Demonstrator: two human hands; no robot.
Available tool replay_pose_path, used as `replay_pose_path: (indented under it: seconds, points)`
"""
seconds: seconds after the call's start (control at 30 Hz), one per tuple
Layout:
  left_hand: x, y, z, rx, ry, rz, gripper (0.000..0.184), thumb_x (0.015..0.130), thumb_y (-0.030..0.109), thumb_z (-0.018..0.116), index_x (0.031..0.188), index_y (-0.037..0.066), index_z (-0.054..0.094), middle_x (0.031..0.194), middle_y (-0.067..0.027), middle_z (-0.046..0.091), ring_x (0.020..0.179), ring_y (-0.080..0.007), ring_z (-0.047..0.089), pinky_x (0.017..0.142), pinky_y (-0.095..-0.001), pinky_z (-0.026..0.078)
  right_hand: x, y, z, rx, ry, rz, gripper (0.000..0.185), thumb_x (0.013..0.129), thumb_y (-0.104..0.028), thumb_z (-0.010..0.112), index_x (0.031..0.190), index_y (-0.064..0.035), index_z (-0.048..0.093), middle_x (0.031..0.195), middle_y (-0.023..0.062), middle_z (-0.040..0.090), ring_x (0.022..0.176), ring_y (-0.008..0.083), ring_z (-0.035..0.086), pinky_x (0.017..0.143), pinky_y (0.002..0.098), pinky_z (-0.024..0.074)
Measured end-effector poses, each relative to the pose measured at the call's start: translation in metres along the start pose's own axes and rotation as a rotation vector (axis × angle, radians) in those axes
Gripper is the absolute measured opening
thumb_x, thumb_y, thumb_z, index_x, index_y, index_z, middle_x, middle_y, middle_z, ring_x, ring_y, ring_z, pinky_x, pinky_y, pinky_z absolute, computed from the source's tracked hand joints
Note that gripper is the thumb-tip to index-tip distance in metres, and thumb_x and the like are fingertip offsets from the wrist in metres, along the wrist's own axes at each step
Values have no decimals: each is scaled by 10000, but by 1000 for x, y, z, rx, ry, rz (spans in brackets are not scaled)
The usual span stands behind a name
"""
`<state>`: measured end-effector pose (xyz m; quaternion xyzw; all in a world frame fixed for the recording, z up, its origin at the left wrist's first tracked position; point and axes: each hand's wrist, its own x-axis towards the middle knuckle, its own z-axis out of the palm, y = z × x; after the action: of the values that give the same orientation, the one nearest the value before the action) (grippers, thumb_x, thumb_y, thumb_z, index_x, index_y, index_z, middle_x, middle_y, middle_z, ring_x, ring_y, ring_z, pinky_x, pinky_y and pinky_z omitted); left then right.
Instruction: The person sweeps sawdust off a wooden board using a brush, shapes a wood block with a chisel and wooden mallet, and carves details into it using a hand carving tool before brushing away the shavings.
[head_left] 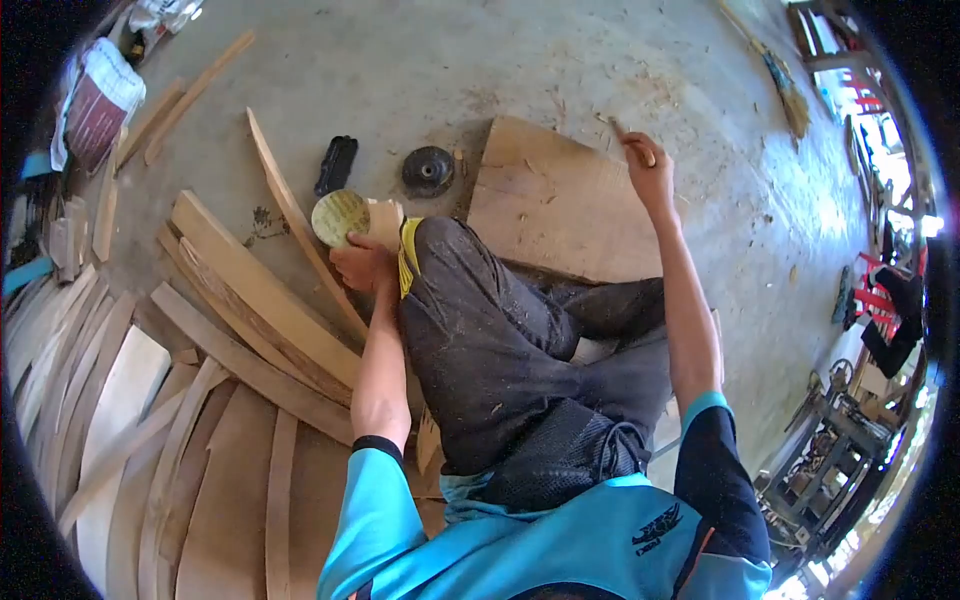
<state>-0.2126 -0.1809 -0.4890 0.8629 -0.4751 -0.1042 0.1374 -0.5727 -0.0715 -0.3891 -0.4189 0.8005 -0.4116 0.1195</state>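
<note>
My left hand (362, 264) is beside my knee, its fingers curled at the near edge of a round tin-like object (338, 216) with a yellowish-green face. Touching that object's right side is a short pale wood block (385, 220). Out over the floor, my right hand (650, 168) is closed around a small slim tool with a light wooden handle (648, 156); its thin end points up and left, too small to name. Between the hands lies a broad wooden board (560, 205) with shavings on it, partly behind my legs.
A black round disc-shaped part (428, 171) and a black oblong case (336, 165) lie on the concrete floor (430, 70). Long curved planks (270, 290) crowd the left side. A broom (788, 95) lies far right, above a metal machine frame (835, 450).
</note>
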Motion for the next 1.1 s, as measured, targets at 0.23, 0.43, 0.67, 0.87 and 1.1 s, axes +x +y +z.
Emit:
replay_pose_path:
  seconds: [0.23,0.43,0.67,0.87,1.1]
  points:
    - [9,-18,-7,-478,123,125,454,767,270,534,1047,-45,363,954,-183,459,891,-328,471,760,-413,375,-11,-15,43,323,-1057,-248,119,741,4,506,831,-15,582,700,85,599,581,100,505,533,238,410]
    - [29,34,-58,-488,-167,935,600,669,257,647,1140,30,353,1129,-165,368,1007,-344,390,868,-433,306,-30,-23,12,131,-263,-133,107,747,-36,529,833,-40,592,723,50,603,600,112,524,557,258,426]
    - [34,103,10,301,-701,1444,711,565,311,696,1189,287,355,1229,-127,280,1091,-320,349,863,-441,366,-37,3,29,429,-371,135,115,758,-36,529,860,-22,580,755,51,600,703,106,544,629,232,429]
    - [29,75,-20,-201,-73,1320,617,540,249,683,1098,129,450,1035,-171,426,931,-345,442,767,-431,388,-42,-36,18,669,-738,46,148,738,-24,540,877,-57,578,739,26,596,745,91,541,652,220,426]
    - [31,9,9,-111,-30,962,379,710,207,548,1065,98,469,1042,-166,447,955,-323,437,841,-417,322,33,-38,80,103,-79,-114,168,712,-45,586,878,-21,577,740,53,603,687,89,553,595,242,442]
